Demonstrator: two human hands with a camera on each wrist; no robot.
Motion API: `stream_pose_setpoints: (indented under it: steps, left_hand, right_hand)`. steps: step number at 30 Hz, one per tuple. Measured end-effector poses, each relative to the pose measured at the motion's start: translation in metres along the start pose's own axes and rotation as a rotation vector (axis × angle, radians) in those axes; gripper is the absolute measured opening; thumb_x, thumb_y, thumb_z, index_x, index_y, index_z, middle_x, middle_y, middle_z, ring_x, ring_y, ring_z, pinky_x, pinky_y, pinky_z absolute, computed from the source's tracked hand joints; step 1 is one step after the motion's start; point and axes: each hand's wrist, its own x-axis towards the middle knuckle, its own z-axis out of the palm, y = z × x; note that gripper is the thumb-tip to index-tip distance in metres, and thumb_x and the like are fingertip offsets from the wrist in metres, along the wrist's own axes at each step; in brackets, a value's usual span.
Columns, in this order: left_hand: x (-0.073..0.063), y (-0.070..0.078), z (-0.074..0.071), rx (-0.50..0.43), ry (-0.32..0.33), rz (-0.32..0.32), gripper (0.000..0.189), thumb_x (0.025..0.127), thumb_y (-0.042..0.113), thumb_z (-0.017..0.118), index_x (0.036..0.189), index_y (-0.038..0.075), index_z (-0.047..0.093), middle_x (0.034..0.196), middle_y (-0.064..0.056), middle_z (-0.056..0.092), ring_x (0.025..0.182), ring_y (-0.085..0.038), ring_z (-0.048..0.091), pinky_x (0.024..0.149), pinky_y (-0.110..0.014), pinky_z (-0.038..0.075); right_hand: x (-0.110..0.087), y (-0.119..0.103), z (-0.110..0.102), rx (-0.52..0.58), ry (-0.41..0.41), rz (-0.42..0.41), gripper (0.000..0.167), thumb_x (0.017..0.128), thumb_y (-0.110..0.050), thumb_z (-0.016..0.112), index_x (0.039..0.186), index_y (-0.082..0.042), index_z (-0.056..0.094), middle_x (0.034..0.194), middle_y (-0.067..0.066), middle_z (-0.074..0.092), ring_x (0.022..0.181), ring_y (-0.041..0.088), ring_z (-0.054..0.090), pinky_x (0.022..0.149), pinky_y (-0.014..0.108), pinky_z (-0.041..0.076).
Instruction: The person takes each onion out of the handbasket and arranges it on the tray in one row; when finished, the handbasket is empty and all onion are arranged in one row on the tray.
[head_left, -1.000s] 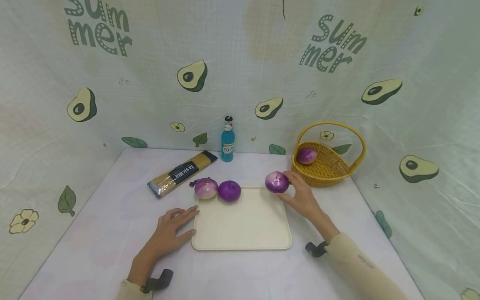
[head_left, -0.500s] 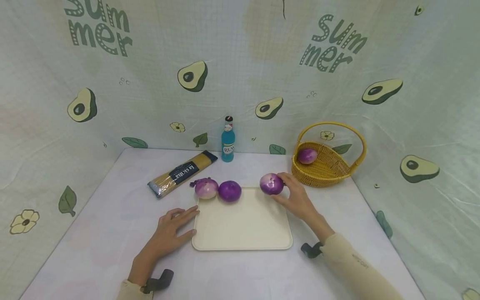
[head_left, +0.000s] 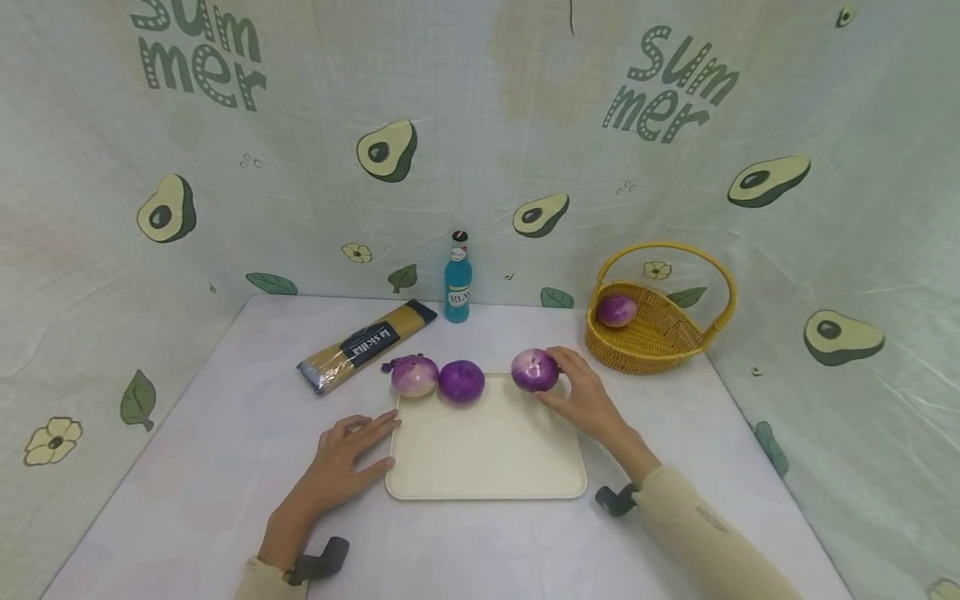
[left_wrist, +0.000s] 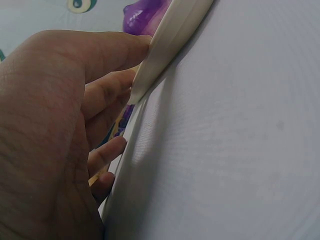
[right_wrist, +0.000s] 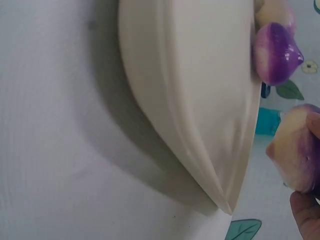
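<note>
My right hand grips a shiny purple-and-white onion between thumb and fingers, over the back right part of the cream tray. In the right wrist view, the held onion shows its pale pointed end, with only fingertips visible. My left hand rests at the tray's left rim, fingers loosely spread and fingertips touching the edge. A pale purple onion and a darker purple onion sit side by side at the tray's back left.
A yellow wicker basket with a tall handle stands at the back right, with one purple onion inside. Behind the tray are a blue bottle and a packet of spaghetti. A printed cloth wall encloses the table.
My right hand has carried the onion leftward, from the tray's back right corner further over the tray. The left hand keeps its place at the rim.
</note>
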Motion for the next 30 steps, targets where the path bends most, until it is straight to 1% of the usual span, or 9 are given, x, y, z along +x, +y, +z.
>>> stream_pose_setpoints:
  steps: [8, 14, 19, 24, 30]
  left_hand:
    - [0.000, 0.001, -0.001, -0.002, 0.002, -0.004, 0.060, 0.093, 0.049, 0.064, 0.149, 0.030, 0.050, 0.153, 0.015, 0.044, 0.133, -0.027, 0.037, 0.102, -0.057, 0.025]
    - [0.000, 0.000, -0.001, -0.003, -0.002, -0.008, 0.060, 0.093, 0.048, 0.064, 0.149, 0.030, 0.050, 0.153, 0.016, 0.044, 0.134, -0.027, 0.037, 0.102, -0.057, 0.025]
    - [0.000, 0.002, -0.001, 0.005, -0.003, -0.007, 0.060, 0.093, 0.047, 0.065, 0.148, 0.029, 0.051, 0.153, 0.014, 0.044, 0.133, -0.027, 0.037, 0.101, -0.057, 0.025]
    - [0.000, 0.002, -0.001, 0.001, -0.001, -0.005, 0.060, 0.093, 0.046, 0.066, 0.148, 0.029, 0.051, 0.153, 0.013, 0.044, 0.133, -0.027, 0.037, 0.100, -0.055, 0.025]
    - [0.000, 0.002, -0.001, -0.006, 0.005, 0.002, 0.060, 0.093, 0.045, 0.066, 0.148, 0.029, 0.051, 0.153, 0.013, 0.045, 0.133, -0.027, 0.037, 0.100, -0.055, 0.025]
  right_hand:
    - [0.002, -0.002, 0.008, 0.013, -0.032, 0.013, 0.075, 0.077, -0.016, 0.088, 0.142, -0.004, 0.051, 0.145, 0.016, 0.049, 0.132, 0.034, 0.047, 0.110, 0.052, 0.036]
    - [0.002, -0.006, 0.015, 0.022, -0.067, 0.029, 0.076, 0.078, -0.017, 0.087, 0.143, -0.004, 0.049, 0.147, 0.018, 0.047, 0.133, 0.035, 0.047, 0.108, 0.052, 0.038]
    - [0.002, -0.007, 0.021, 0.016, -0.079, 0.031, 0.077, 0.078, -0.018, 0.088, 0.144, -0.006, 0.050, 0.147, 0.017, 0.047, 0.133, 0.036, 0.046, 0.108, 0.053, 0.038]
    - [0.002, -0.010, 0.025, 0.021, -0.087, 0.031, 0.076, 0.078, -0.018, 0.088, 0.143, -0.004, 0.050, 0.147, 0.018, 0.047, 0.134, 0.037, 0.046, 0.108, 0.055, 0.037]
    - [0.002, -0.011, 0.029, 0.024, -0.101, 0.032, 0.076, 0.079, -0.018, 0.087, 0.143, -0.001, 0.050, 0.146, 0.019, 0.047, 0.134, 0.036, 0.045, 0.109, 0.053, 0.037]
